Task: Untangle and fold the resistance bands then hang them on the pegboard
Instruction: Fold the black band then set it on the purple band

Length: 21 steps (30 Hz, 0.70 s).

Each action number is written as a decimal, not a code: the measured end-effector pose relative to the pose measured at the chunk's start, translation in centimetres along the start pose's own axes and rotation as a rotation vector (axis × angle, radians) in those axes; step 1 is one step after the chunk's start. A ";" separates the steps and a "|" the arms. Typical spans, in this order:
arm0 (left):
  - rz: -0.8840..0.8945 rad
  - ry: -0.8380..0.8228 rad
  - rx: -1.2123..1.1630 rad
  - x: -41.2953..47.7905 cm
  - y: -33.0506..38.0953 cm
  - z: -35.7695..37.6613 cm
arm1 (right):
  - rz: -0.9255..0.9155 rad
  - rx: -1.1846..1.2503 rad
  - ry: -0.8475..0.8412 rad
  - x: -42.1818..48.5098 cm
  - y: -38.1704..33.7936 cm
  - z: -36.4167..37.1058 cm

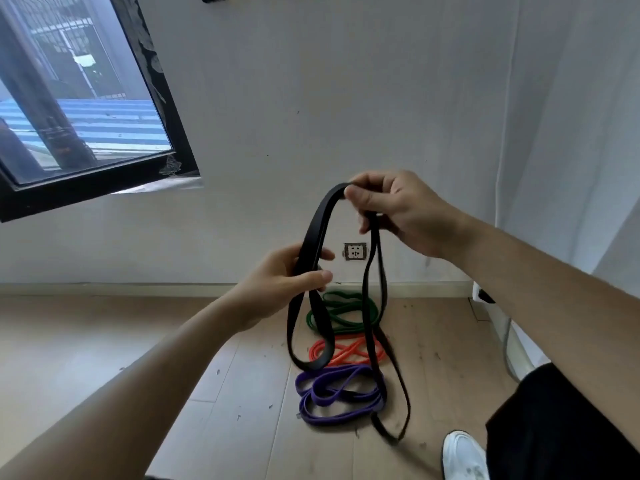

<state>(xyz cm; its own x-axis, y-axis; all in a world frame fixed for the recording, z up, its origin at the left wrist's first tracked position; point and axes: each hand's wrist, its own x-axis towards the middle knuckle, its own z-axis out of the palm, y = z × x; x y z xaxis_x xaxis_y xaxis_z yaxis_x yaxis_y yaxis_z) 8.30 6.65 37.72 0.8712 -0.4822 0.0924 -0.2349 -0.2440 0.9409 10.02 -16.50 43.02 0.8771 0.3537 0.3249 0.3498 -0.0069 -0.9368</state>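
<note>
A long black resistance band hangs in the air in front of the wall. My right hand pinches its top fold between thumb and fingers. Lower and to the left, my left hand grips two strands of the same band. Below the hands its loops dangle almost to the floor. On the wooden floor under them lie a green band, an orange band and a purple band, each in a loose tangle. No pegboard is in view.
A dark-framed window fills the upper left. A wall socket sits low on the white wall behind the band. My white shoe and dark trouser leg are at the lower right, beside a white cable.
</note>
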 end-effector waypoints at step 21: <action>-0.098 0.224 -0.451 0.1 1.7 -1.4 | 0.187 -0.060 0.052 -0.3 2.6 -4.8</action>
<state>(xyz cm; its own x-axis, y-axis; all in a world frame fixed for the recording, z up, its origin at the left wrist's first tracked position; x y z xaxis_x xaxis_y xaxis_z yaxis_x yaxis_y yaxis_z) 8.58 7.34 39.74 0.9624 -0.2710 0.0175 0.0191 0.1318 0.9911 12.27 -21.08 41.12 0.9437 0.2927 0.1538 0.1970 -0.1243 -0.9725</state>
